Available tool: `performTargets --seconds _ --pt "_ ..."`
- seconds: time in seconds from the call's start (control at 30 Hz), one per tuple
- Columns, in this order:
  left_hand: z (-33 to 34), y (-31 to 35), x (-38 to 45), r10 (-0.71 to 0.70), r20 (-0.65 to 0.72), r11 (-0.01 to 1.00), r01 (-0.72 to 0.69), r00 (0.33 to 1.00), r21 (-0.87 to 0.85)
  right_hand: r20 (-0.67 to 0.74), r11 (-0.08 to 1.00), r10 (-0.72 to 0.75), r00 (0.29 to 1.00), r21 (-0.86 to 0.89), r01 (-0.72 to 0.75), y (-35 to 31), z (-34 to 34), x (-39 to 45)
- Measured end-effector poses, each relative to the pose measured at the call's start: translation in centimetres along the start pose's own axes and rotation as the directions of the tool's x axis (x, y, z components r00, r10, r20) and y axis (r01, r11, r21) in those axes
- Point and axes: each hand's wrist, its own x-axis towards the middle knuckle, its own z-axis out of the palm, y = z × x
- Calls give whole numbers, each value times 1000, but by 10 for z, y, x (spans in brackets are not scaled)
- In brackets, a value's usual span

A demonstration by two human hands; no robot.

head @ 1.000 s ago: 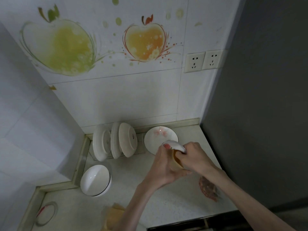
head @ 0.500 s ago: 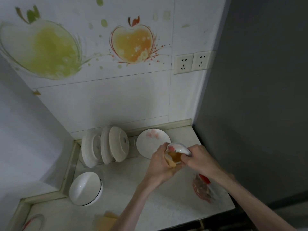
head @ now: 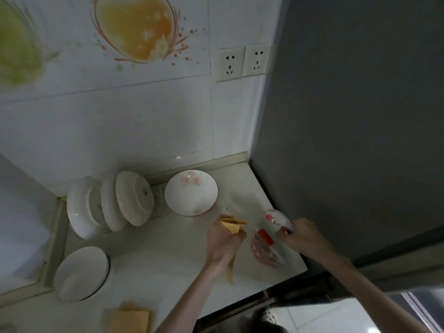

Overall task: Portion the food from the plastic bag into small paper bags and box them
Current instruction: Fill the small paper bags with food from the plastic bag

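My left hand (head: 223, 241) grips a small yellow-brown paper bag (head: 232, 226) upright over the counter, its open top poking above my fingers. To the right, my right hand (head: 300, 236) holds a white spoon (head: 278, 219) with a pink mark in its bowl, above the clear plastic bag (head: 266, 253) of reddish food with a red strip at its mouth. That bag lies on the counter by the right edge. A stack of flat paper bags (head: 131, 319) lies at the near edge.
A flowered white bowl (head: 191, 192) sits behind my hands. Several white dishes (head: 108, 205) stand on edge in a rack at the back left. Another white bowl (head: 81, 272) sits near left. A dark grey wall (head: 348, 116) bounds the counter on the right.
My hands have come apart: the right hand carried the spoon away from the paper bag's mouth to the right, over the plastic bag. The left hand lowered slightly with the paper bag.
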Motion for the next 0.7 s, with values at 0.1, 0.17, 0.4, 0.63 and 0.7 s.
performTargets --seconds 0.1,0.17,0.4,0.63,0.7 --pt "18 -3 1 -118 -11 993 118 993 1 19 999 0 1000 42 -1 5 17 0" --pt "28 -8 0 -174 18 985 174 985 9 20 1000 -13 1000 28 13 10 30 5" --pt "50 -13 -3 -232 149 971 237 961 -20 49 997 10 999 77 -14 19 46 29" --pt "57 -2 8 -173 87 979 180 981 -93 33 988 63 997 143 -67 26 47 39" --pt "60 -2 8 -166 62 983 170 984 -67 46 978 97 994 181 -104 28 49 38"
